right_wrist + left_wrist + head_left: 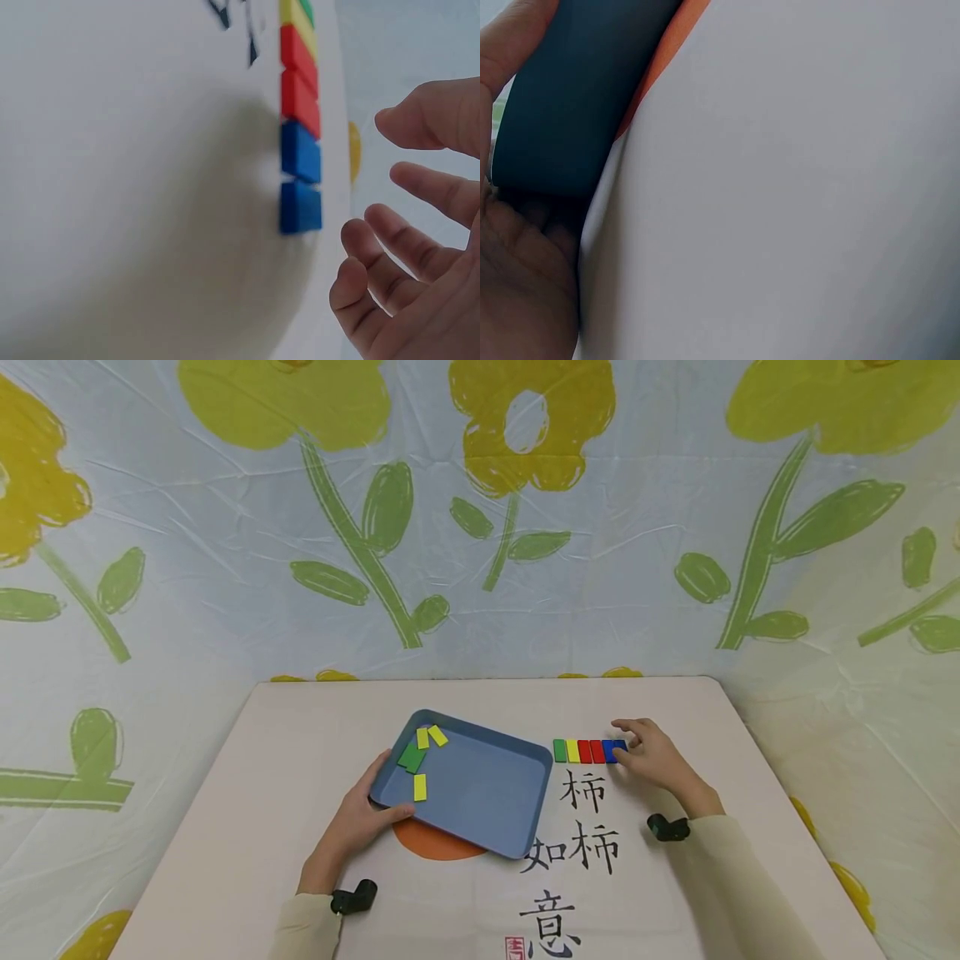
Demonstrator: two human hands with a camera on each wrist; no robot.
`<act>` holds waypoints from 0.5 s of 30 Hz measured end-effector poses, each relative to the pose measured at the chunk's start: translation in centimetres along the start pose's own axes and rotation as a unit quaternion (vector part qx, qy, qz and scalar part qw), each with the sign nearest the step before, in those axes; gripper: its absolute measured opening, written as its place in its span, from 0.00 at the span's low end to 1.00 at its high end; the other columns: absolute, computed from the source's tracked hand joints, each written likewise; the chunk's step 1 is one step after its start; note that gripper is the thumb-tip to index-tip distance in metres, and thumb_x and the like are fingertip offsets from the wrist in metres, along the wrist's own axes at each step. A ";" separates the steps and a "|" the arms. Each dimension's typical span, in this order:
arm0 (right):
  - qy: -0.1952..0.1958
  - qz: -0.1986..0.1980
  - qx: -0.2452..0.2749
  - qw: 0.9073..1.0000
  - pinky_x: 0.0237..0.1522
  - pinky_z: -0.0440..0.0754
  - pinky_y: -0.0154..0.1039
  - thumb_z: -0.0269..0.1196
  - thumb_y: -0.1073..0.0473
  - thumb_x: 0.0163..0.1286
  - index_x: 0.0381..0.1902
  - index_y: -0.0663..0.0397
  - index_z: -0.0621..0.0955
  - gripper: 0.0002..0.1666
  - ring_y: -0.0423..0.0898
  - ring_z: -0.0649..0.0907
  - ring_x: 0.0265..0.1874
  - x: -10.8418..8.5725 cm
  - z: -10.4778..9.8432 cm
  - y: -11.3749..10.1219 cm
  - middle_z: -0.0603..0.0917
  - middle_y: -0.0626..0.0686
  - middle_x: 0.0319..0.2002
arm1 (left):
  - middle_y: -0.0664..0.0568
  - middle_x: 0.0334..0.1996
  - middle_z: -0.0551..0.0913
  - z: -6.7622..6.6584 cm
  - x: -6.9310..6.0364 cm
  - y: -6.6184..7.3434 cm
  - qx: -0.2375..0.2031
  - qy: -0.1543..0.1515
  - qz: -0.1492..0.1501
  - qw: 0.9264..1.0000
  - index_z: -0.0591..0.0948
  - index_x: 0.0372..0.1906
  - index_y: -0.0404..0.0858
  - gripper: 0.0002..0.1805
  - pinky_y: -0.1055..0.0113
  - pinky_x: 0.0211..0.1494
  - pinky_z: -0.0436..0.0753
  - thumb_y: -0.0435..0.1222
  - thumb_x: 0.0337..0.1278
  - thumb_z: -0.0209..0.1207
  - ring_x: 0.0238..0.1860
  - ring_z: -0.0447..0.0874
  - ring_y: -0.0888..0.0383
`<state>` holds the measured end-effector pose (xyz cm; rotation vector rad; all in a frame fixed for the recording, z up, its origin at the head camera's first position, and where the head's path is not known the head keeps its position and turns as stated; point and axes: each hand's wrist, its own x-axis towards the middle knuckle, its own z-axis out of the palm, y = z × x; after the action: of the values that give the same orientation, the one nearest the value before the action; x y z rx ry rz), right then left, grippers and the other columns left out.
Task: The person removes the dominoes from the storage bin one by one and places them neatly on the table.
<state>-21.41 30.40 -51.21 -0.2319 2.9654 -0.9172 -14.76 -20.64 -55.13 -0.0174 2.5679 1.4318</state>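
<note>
My left hand (358,817) grips the left end of a blue tray (480,793), the thumb at its near rim and the fingers reaching under it in the left wrist view. Inside the tray lie three yellow tiles (420,787) and green tiles (412,758), grouped at its left. Right of the tray runs a straight row of tiles: green (560,751), yellow (573,751), two red (590,751) and two blue (301,206). Over the blue end hovers my right hand (658,762), fingers spread and loosely bent. Nothing is between its fingers in the right wrist view.
A pale cloth (217,827) with black brush characters (550,925) and an orange printed shape (438,843) covers the table. Behind stands a hanging flower-patterned sheet (615,602). Each wrist carries a small black device (667,827).
</note>
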 end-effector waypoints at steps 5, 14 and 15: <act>0.006 -0.016 0.008 1.000 0.49 0.81 0.54 0.66 0.58 0.70 0.70 0.60 0.75 0.32 0.58 0.80 0.49 0.3 0.1 -1.0 0.75 0.66 0.64 | 0.43 0.82 0.56 0.0 0.0 0.0 -0.003 -0.001 0.001 1.000 0.51 0.83 0.61 0.60 0.32 0.77 0.61 0.57 0.50 0.75 0.80 0.55 0.38; 0.007 -0.059 0.040 0.997 0.46 0.83 0.51 0.66 0.51 0.72 0.70 0.60 0.75 0.34 0.59 0.81 0.50 1.6 0.9 -3.4 0.76 0.65 0.64 | 0.44 0.82 0.56 0.0 0.0 -0.2 0.001 0.001 0.003 1.000 0.50 0.83 0.62 0.59 0.33 0.77 0.61 0.58 0.50 0.74 0.79 0.56 0.38; 0.004 -0.061 0.048 0.997 0.46 0.83 0.51 0.66 0.51 0.72 0.71 0.59 0.75 0.34 0.59 0.81 0.51 1.8 1.1 -3.8 0.76 0.65 0.64 | 0.44 0.82 0.56 0.0 0.0 -0.2 0.001 0.000 0.003 1.000 0.50 0.83 0.62 0.59 0.33 0.77 0.61 0.58 0.50 0.74 0.79 0.56 0.38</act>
<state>-22.56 26.46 -49.97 -0.4113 2.9329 -1.0720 -14.73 -20.76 -55.32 -0.0089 2.5721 1.4324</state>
